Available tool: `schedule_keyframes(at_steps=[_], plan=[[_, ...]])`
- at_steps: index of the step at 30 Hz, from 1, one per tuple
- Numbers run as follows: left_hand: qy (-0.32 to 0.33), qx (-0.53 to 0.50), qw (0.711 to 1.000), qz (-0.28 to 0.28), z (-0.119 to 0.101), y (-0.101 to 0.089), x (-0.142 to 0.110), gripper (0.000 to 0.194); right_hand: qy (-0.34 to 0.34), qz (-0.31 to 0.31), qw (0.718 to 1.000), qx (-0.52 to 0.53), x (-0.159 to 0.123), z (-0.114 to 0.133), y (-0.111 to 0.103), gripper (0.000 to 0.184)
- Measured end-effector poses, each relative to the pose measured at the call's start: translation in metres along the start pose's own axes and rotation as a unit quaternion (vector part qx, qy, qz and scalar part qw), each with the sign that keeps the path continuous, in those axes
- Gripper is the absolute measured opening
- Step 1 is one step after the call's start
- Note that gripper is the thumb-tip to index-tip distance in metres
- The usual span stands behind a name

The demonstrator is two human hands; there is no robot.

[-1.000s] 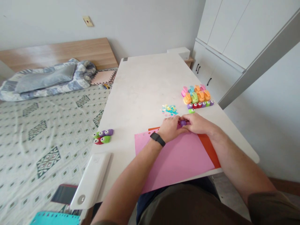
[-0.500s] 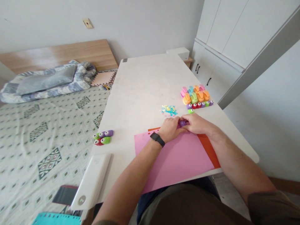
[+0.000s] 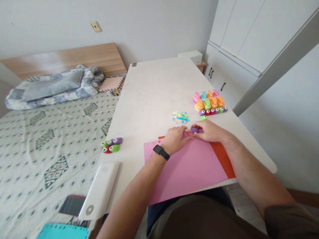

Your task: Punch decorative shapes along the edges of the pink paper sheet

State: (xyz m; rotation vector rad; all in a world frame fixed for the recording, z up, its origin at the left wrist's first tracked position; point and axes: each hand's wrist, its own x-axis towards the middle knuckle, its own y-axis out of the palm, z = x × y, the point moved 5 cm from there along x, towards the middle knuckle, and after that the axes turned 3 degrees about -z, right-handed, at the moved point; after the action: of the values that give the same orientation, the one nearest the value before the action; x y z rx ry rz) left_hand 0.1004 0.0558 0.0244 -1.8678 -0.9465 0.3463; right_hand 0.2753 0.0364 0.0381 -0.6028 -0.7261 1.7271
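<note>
A pink paper sheet lies on an orange sheet at the near edge of the white table. My right hand is closed on a small purple punch sitting on the pink sheet's far edge. My left hand rests flat on the pink sheet just left of the punch, fingers stretched out. A black band is on my left wrist. A little pile of punched paper bits lies just beyond my hands.
Several coloured punches with a row of small ones sit at the table's right. A small cluster of green, purple and red punches lies at the left. A white device sits at the near left corner. A bed is left of the table.
My left hand has let go of the punch and slid left, flattening onto the pink sheet. My right hand stays on the punch.
</note>
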Motion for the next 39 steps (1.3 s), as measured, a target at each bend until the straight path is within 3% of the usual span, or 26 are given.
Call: schedule_keyframes(at_steps=[5,9,13,18,33,39], plan=[[-0.005,-0.008,1.000,-0.018,0.007,0.000,-0.006,0.028,0.005,-0.012,0.999,0.049,-0.001,-0.002,-0.004,0.023],[-0.007,-0.032,0.999,-0.036,0.010,0.001,-0.010,0.025,0.035,-0.070,0.993,0.089,0.000,-0.011,-0.009,0.028],[-0.004,-0.044,0.998,-0.045,0.011,0.001,-0.013,0.022,0.061,-0.116,0.977,0.168,0.004,-0.017,-0.008,0.032],[0.003,-0.030,0.999,-0.044,0.008,-0.002,-0.015,0.024,0.075,-0.113,0.950,0.282,0.007,-0.013,-0.004,0.038],[0.020,0.088,0.996,0.011,-0.007,0.001,-0.013,0.043,0.068,-0.093,0.932,0.344,0.009,-0.008,0.012,0.038],[0.001,0.063,0.998,-0.005,-0.003,0.004,-0.013,0.066,0.061,-0.100,0.934,0.336,0.009,-0.006,0.010,0.039]])
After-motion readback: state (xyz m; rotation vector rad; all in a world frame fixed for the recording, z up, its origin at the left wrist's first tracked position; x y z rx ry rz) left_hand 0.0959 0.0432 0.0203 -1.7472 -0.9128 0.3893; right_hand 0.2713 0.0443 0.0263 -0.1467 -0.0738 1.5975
